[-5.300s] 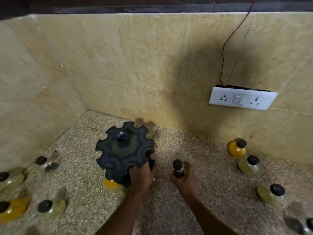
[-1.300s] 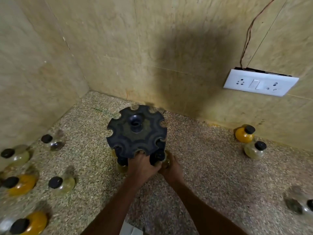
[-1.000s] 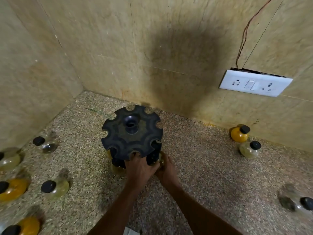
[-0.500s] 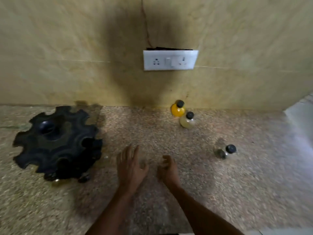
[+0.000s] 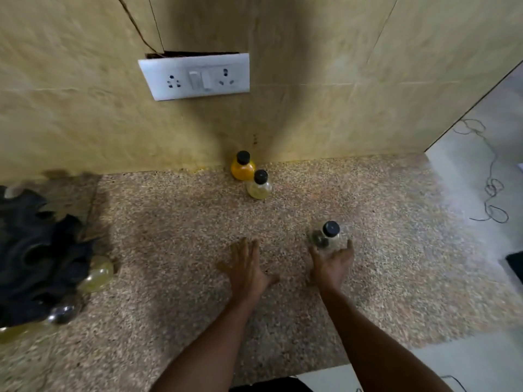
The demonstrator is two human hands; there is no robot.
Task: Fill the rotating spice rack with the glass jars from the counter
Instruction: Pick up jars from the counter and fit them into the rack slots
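The black spice rack [image 5: 31,250] stands at the left edge of the speckled counter [image 5: 382,278], blurred, with pale jars [image 5: 97,274] in its lower slots. A clear glass jar with a black cap [image 5: 327,236] stands right of centre. My right hand [image 5: 331,264] reaches it, thumb and fingers spread on either side of its base, touching or nearly so. My left hand [image 5: 246,271] lies flat and spread on the counter to the jar's left, holding nothing. An orange jar [image 5: 242,166] and a pale yellow jar [image 5: 259,185] stand by the back wall.
A white socket plate [image 5: 195,76] sits on the tiled wall above the jars. The counter ends at the right, with floor and a loose cable [image 5: 492,190] beyond. The counter's front edge runs just below my forearms.
Both hands left the rack, with a jar now in the slot they worked at. The view swung right, and my right hand moved forward to the clear jar.
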